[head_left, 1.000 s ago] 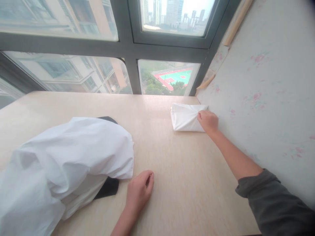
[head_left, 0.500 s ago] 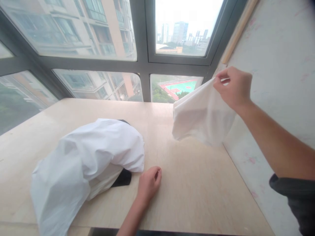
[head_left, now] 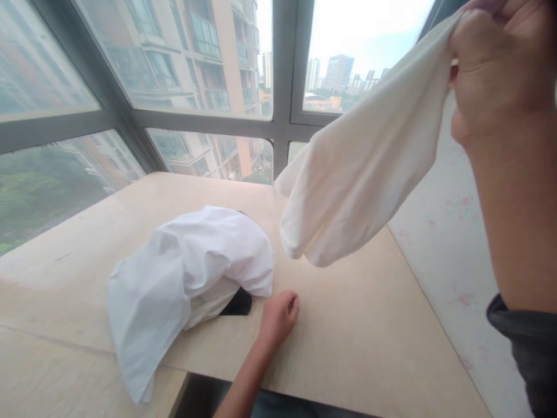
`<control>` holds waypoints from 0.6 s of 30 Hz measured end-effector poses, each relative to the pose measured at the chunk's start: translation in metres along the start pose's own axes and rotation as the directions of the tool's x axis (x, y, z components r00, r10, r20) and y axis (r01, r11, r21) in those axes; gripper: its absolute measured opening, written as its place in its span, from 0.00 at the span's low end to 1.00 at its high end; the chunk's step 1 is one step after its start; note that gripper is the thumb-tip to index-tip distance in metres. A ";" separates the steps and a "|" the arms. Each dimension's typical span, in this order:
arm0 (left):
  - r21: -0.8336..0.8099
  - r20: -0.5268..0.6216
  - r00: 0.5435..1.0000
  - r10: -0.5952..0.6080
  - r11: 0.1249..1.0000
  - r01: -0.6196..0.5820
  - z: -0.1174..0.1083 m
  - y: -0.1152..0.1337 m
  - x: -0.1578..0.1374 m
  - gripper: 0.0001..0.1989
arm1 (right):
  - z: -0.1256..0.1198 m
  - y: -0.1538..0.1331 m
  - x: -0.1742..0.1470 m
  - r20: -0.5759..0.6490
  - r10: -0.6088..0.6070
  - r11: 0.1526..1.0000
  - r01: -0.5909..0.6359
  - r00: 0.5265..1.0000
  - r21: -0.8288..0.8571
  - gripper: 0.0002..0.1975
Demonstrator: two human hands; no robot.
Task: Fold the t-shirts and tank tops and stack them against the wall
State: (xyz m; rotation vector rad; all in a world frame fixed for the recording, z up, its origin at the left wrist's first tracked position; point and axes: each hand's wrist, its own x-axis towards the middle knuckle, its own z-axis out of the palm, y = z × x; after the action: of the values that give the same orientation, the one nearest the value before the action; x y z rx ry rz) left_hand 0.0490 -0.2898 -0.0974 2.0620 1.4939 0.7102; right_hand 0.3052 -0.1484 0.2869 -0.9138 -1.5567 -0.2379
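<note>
High at the right, my right hand (head_left: 500, 69) is closed on one end of a white cloth (head_left: 361, 157), which slants down to the left in soft folds, its lower end above the tabletop. My left hand (head_left: 281, 316) rests on the wooden table (head_left: 348, 331) with its fingers curled in and nothing visible in them. Just left of that hand lies a heap of white fabric (head_left: 195, 249), crumpled, with a cream layer under it. A flat black piece (head_left: 238, 303) pokes out from beneath; the rest of it is covered.
Grey-framed windows (head_left: 282, 93) rise behind the table, with buildings outside. A pale flowered wall (head_left: 444, 255) borders the right side. The heap's lower corner reaches toward the front left, close to the table's front edge (head_left: 187, 374) and a dark gap below it.
My right hand has lifted up and toward me, drawing the white cloth higher and stretching it out longer. The view has turned a little left. My left hand stays beside the heap.
</note>
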 end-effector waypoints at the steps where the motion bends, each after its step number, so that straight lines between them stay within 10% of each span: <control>1: -0.011 0.002 1.000 0.002 1.000 -0.002 0.000 0.000 0.000 0.13 | 0.005 -0.001 -0.003 0.022 0.020 0.999 -0.019 1.000 -0.040 0.06; 6: -0.037 0.010 1.000 0.007 0.999 -0.006 -0.002 0.000 0.001 0.13 | 0.024 -0.010 -0.015 0.075 0.001 0.946 0.023 0.997 -0.324 0.06; 8: -0.034 0.017 1.000 0.012 0.999 -0.012 -0.002 0.000 0.001 0.13 | 0.029 -0.019 -0.016 -0.037 -0.011 0.947 -0.001 0.999 -0.322 0.06; 18: -0.024 0.001 1.000 0.023 0.999 -0.023 -0.002 -0.001 0.001 0.12 | 0.071 -0.035 -0.024 0.158 0.133 0.987 -0.116 0.979 -0.112 0.08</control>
State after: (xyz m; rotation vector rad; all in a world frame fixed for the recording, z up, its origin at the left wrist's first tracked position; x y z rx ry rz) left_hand 0.0477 -0.2887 -0.0966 2.0651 1.4559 0.7314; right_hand 0.2274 -0.1368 0.2611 -1.1309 -1.6433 -0.1563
